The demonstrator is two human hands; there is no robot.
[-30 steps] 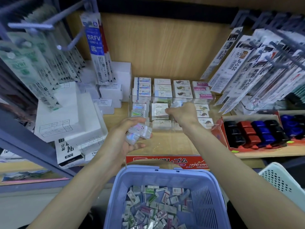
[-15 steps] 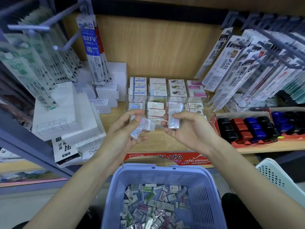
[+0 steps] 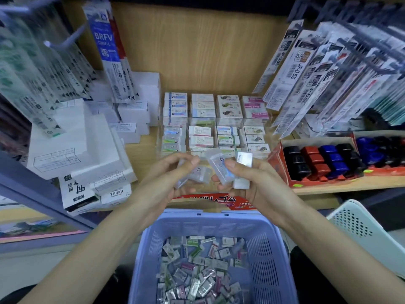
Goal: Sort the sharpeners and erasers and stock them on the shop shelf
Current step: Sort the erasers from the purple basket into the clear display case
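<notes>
Right hand (image 3: 258, 187) drawn back from the shelf (image 3: 317, 185), now close beside left hand (image 3: 164, 181), both just above the blue basket (image 3: 206, 222), each pinching wrapped erasers (image 3: 221, 172) in curled fingers, loose erasers (image 3: 197, 273) heaped inside the basket below them.

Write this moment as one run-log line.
phase: sorting | left hand: holds small wrapped packs | right hand: holds two erasers | basket: many pieces inside
</notes>
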